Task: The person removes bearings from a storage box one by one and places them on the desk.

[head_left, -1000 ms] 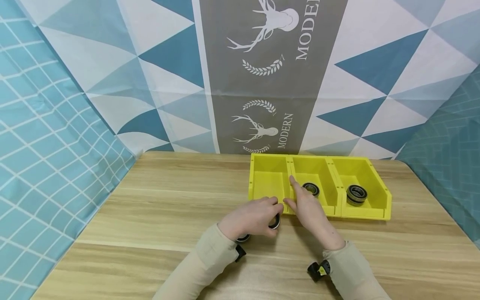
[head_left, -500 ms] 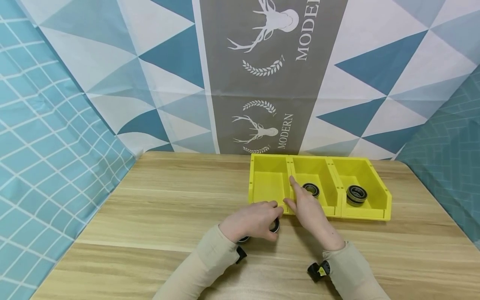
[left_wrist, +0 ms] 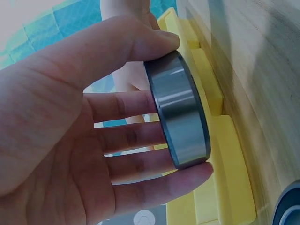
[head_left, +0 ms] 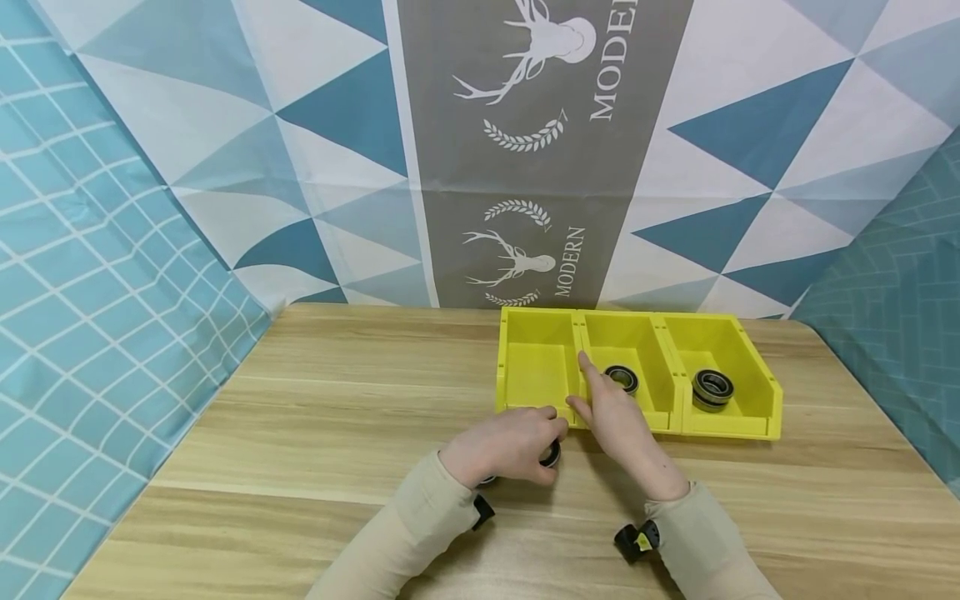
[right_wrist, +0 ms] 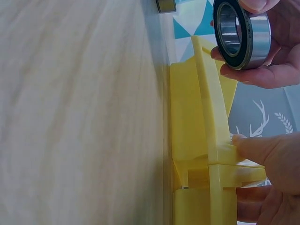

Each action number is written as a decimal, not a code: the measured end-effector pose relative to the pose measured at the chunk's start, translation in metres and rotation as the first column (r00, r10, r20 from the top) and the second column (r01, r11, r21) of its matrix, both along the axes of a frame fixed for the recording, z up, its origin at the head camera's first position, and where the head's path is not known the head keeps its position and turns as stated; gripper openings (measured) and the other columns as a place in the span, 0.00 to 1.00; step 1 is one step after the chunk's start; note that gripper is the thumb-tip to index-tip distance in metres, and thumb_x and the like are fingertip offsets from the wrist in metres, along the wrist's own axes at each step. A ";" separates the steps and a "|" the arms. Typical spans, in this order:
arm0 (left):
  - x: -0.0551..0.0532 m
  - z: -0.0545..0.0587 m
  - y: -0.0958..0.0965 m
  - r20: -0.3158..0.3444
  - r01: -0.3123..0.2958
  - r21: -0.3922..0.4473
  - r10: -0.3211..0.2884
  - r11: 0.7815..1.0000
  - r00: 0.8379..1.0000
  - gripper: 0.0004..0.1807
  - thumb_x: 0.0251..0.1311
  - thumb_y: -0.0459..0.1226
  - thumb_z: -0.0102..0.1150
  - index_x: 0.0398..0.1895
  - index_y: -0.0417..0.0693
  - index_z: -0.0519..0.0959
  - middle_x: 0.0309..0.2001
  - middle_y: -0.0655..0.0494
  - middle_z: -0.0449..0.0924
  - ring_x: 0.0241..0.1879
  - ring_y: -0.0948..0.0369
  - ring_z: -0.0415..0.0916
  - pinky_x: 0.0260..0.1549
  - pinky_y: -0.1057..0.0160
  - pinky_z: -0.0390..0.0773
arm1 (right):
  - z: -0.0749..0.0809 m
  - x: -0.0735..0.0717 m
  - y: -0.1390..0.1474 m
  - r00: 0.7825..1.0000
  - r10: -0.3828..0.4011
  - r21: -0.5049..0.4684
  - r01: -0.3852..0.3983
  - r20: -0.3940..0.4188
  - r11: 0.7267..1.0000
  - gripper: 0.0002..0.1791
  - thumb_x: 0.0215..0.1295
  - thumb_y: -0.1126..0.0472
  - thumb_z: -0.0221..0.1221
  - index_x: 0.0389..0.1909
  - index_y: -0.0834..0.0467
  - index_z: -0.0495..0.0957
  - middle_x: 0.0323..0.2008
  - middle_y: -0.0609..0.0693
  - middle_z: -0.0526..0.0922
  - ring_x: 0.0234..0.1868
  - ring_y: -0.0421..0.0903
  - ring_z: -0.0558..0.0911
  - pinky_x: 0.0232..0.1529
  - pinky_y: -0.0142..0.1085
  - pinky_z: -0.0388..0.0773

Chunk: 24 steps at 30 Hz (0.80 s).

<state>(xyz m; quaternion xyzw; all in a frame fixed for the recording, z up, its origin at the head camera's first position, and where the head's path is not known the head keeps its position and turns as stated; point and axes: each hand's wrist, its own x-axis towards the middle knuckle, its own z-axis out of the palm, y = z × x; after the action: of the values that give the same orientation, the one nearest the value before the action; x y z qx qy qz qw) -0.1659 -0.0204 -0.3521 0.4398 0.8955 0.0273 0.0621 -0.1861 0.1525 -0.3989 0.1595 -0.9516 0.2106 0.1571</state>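
1. Between the front edge of the surface [head_left: 337, 400] and the yellow three-compartment bin [head_left: 731, 427], the left hand [head_left: 502, 442] has dipped slightly toward the wearer, thumb and fingers clamped on a sealed bearing [left_wrist: 183, 112].
2. So that bearing sits marginally farther from the bin than a second ago, outside every compartment; I'd call it not yet placed.
3. No shift from the right hand [head_left: 618, 417]: thumb and forefinger spread apart, resting on the bin's front left part.
4. Holding position too: one bearing [head_left: 633, 382] in the middle compartment, what looks like a stacked pair [head_left: 711, 404] in the right one.
5. Another bearing [left_wrist: 287, 204] lies on the surface, mostly hidden under the left wrist.
6. Wood grain all round, bin toward the far right corner; behind the far edge, a deer-print hanging [head_left: 525, 167], and blue gridded cloth [head_left: 97, 250] along the left edge.
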 end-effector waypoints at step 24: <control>0.008 -0.002 0.004 0.071 -0.015 -0.041 0.018 0.999 0.997 0.14 0.46 0.42 0.64 0.33 0.48 0.72 0.29 0.61 0.68 0.24 0.67 0.65 0.23 0.73 0.66 | 0.001 0.000 -0.001 0.999 -0.012 -0.004 0.012 0.034 1.000 0.38 0.60 0.56 0.57 0.67 0.64 0.53 0.48 0.68 0.75 0.21 0.49 0.75 0.23 0.41 0.74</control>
<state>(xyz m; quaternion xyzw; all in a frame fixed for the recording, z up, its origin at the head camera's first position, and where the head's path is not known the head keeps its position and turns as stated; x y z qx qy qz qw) -0.1574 -0.0169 -0.3539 0.4299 0.8967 0.0253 0.1025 -0.1858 0.1517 -0.3978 0.1497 -0.9546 0.2142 0.1427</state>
